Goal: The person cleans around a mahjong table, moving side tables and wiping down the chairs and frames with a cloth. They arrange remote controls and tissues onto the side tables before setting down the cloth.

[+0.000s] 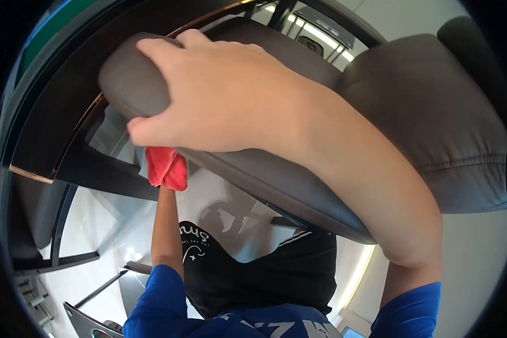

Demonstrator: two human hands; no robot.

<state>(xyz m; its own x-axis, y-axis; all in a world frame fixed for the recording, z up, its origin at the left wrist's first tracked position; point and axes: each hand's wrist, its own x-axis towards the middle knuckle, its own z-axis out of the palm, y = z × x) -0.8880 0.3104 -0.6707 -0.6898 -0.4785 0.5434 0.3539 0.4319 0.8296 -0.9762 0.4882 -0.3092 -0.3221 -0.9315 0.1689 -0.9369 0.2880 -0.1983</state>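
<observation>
A brown padded chair armrest [135,76] reaches across the upper middle of the head view. My right hand [214,90] is wrapped over its end from above, thumb on the near side and fingers on the far side. Below the armrest, a red cloth [167,169] is bunched up against its underside. My left hand [164,188] comes up from below into this cloth, which covers nearly all of it, fingers included. The chair's brown cushion [422,107] lies to the right, beyond my right forearm.
A dark table [50,124] with a gold-coloured trim curves along the left, close to the armrest. Below it, a dark chair frame [76,259] stands on the shiny pale floor [115,225]. My legs in black trousers [253,281] are under the armrest.
</observation>
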